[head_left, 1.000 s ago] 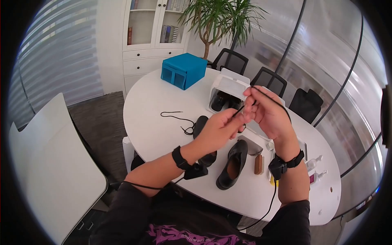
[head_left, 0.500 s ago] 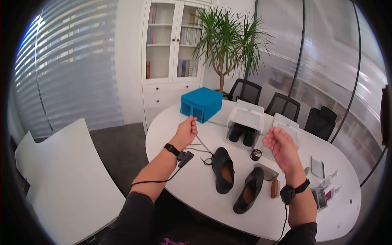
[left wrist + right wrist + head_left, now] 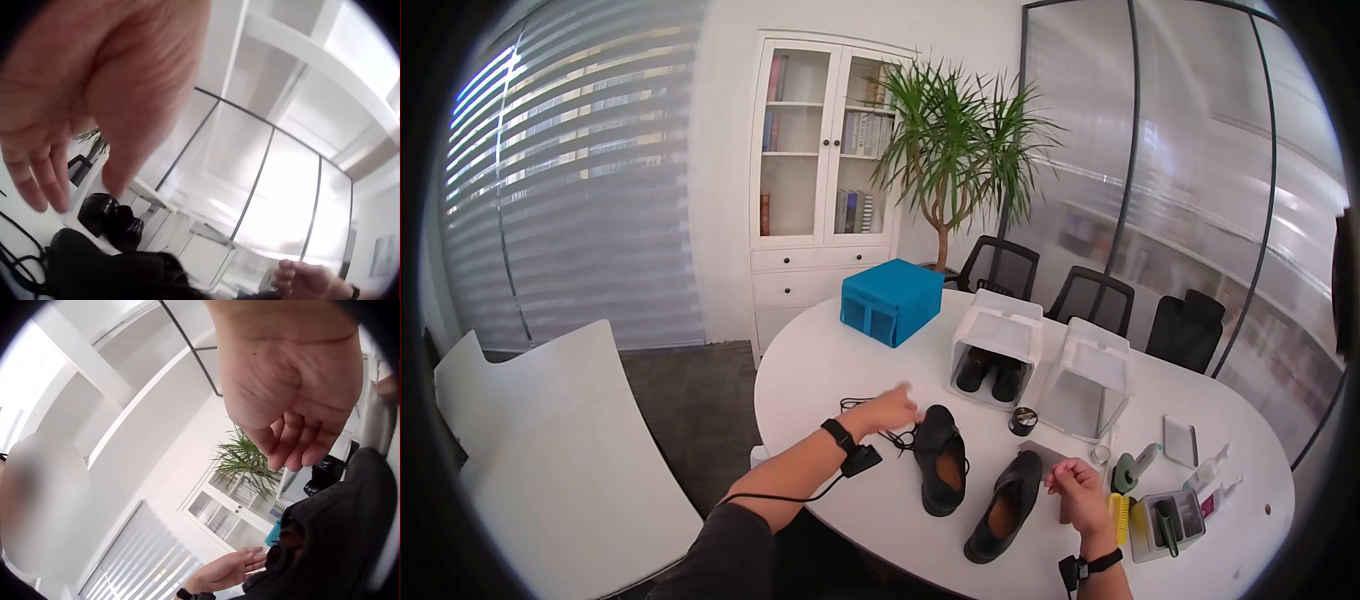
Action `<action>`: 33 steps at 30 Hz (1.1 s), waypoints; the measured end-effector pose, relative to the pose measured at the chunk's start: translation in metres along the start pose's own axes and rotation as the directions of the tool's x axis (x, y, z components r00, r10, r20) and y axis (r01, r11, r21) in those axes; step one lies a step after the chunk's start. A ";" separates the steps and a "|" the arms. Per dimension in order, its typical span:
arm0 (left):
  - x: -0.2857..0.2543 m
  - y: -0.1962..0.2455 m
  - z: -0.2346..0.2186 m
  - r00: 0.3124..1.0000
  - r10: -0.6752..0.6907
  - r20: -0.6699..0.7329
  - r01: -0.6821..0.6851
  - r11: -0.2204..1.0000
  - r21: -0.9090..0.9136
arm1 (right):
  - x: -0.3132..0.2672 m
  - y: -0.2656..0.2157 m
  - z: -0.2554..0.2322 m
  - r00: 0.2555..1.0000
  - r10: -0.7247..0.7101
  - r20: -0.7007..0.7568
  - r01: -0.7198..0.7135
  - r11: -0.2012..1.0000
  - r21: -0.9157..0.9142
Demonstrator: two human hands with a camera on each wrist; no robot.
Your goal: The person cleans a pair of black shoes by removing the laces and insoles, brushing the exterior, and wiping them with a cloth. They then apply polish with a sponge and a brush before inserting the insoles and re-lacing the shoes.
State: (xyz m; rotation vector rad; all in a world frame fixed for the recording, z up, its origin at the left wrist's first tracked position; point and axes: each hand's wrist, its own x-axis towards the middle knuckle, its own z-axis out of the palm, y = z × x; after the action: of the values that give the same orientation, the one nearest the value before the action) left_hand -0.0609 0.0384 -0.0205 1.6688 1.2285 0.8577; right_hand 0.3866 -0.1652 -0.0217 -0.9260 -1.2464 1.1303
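Note:
My left hand hovers over the table just left of a black leather shoe, its fingers loose and nothing in them. Beneath and beside it, black shoelaces lie in loops on the tabletop; they also show as dark laces in the left wrist view. A second black shoe stands to the right, its brown insole visible. Close to that shoe's right side is my right hand, fingers loosely bent and empty, as the right wrist view of the hand confirms.
Behind the shoes stand a blue box, a clear-fronted box holding dark shoes, another clear box and a round tin. At right are a yellow brush, a grey caddy, pump bottles and a tray.
Earlier, both hands held a black lace up together, then drew apart. Now the lace lies on the table, the hands are lower and empty, and the head view has tilted up.

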 end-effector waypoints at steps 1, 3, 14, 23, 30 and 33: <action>0.004 -0.016 0.000 0.960 0.120 0.251 -0.205 0.915 0.348 | -0.003 0.010 -0.004 1.000 0.013 -0.016 -0.013 1.000 -0.007; -0.018 -0.001 0.009 0.957 -0.031 0.288 -0.151 0.796 0.586 | -0.005 0.033 -0.011 0.999 0.016 -0.042 -0.014 0.999 0.033; -0.034 -0.017 0.009 0.970 -0.040 0.241 -0.029 0.960 0.279 | -0.009 0.088 -0.018 0.999 0.040 -0.015 -0.039 0.998 0.048; 0.014 -0.032 -0.028 0.670 -0.238 -0.704 -0.272 0.803 -0.530 | -0.017 0.090 -0.013 0.996 0.090 -0.020 -0.090 0.996 0.021; 0.019 -0.045 0.021 0.880 -0.288 -0.378 0.075 0.869 -0.489 | -0.018 0.084 -0.011 0.993 0.114 -0.022 -0.116 0.991 -0.071; 0.024 -0.048 0.056 0.891 -0.218 -0.399 0.126 0.961 -0.244 | -0.018 0.086 -0.012 0.993 0.119 -0.017 -0.120 0.990 -0.067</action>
State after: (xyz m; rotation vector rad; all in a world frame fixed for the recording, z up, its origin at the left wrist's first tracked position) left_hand -0.0224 0.0541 -0.0858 1.2132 1.4918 1.2347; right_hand 0.3879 -0.1634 -0.1100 -1.0696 -1.2377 1.1799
